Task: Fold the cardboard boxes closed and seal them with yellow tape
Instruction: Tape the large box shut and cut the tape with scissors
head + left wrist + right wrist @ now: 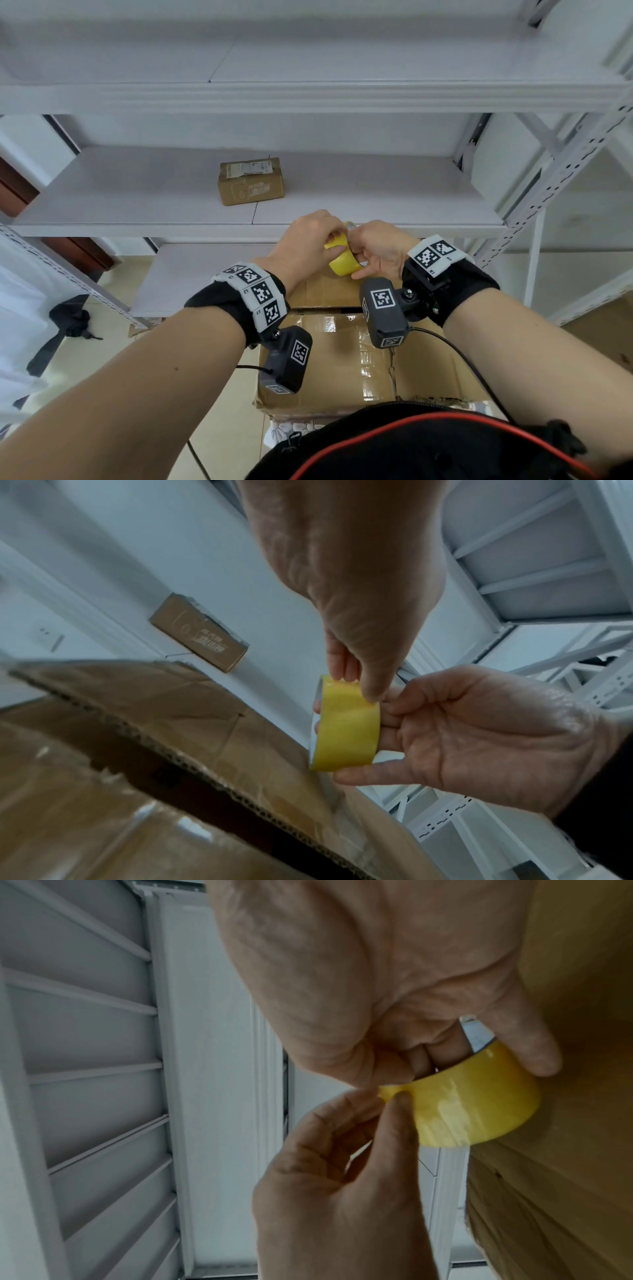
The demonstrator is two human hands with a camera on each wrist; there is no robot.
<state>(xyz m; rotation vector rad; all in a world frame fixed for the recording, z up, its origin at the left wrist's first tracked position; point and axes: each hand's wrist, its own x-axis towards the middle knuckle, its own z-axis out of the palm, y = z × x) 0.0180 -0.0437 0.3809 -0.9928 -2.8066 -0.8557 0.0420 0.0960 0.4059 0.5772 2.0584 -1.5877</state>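
Observation:
Both hands hold a yellow tape roll (343, 263) above the far edge of a large cardboard box (342, 363). My right hand (375, 250) grips the roll (346, 729), fingers through its core and thumb on the outside (529, 1047). My left hand (317, 236) pinches the tape's loose end (390, 1092) between thumb and fingers at the roll's rim. The box's top flaps (164, 710) are folded down, with a dark gap between them. Old clear tape shines on the near flap.
A small sealed cardboard box (251, 180) with a label sits on the white metal shelf (137, 192) beyond my hands. Shelf uprights (561, 178) stand at the right. A black cloth (68, 318) lies on the floor at the left.

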